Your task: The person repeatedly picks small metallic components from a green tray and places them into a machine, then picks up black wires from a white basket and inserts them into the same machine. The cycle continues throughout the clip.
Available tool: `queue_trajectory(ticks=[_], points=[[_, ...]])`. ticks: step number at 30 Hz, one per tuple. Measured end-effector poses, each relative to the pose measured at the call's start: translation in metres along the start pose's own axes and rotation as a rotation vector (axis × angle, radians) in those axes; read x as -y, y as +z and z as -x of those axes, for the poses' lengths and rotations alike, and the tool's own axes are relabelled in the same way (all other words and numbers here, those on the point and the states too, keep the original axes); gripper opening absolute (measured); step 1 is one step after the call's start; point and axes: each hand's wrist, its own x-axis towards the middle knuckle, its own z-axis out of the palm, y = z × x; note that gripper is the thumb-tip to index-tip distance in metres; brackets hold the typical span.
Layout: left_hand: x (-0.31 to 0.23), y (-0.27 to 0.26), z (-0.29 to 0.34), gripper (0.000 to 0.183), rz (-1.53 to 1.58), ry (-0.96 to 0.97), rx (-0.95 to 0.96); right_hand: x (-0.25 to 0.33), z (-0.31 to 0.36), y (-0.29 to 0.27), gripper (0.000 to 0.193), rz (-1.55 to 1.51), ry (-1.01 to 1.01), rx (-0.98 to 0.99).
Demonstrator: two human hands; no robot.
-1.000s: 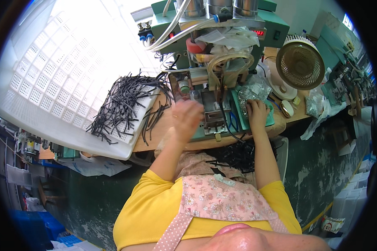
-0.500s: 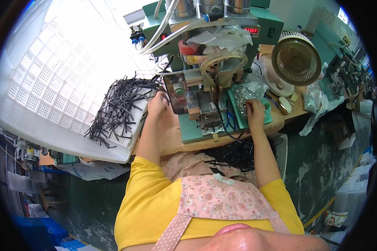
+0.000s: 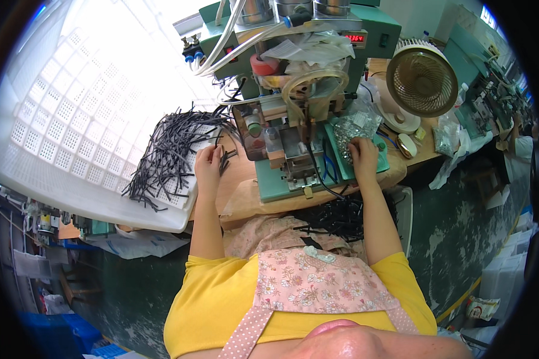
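Observation:
My left hand is at the right edge of a heap of thin black strips, its fingers pinched on what looks like one black strip. A few short black strips lie on the table just right of that hand. My right hand reaches over a green tray of small shiny metal pieces. Its fingertips are drawn together among the pieces, and what they hold is too small to make out. Between my hands stands a green press machine with a metal die block.
The heap rests on a white board inside a large white perforated crate. A fan stands at the back right, near an oval white and gold object. Below the table edge, more black strips fill a white bin.
My left hand has moved left and slightly nearer, from beside the machine to the heap's edge, uncovering short strips on the table. My right hand stays at the metal pieces, nearly unmoved.

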Motion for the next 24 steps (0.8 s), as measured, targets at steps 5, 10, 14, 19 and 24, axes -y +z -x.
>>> queue_trajectory(ticks=[5, 10, 14, 19, 24], points=[[-0.056, 0.005, 0.017, 0.021, 0.479, -0.104, -0.034, 0.033, -0.013, -0.009, 0.017, -0.41, 0.336, 0.093], [-0.148, 0.005, 0.027, 0.02, 0.506, 0.246, 0.084, 0.079, -0.04, -0.028, 0.016, -0.755, 0.337, 0.164], [-0.179, 0.0, 0.012, 0.018, 0.47, 0.184, 0.187, 0.106, -0.049, -0.036, 0.018, -0.876, 0.378, 0.282], [-0.178, 0.006, 0.009, 0.018, 0.589, 0.205, 0.152, 0.118, -0.039, -0.03, 0.014, -0.752, 0.284, 0.239], [-0.17, 0.012, 0.012, 0.017, 0.673, 0.155, 0.146, 0.124, -0.034, -0.012, 0.018, -0.913, 0.311, 0.147]])
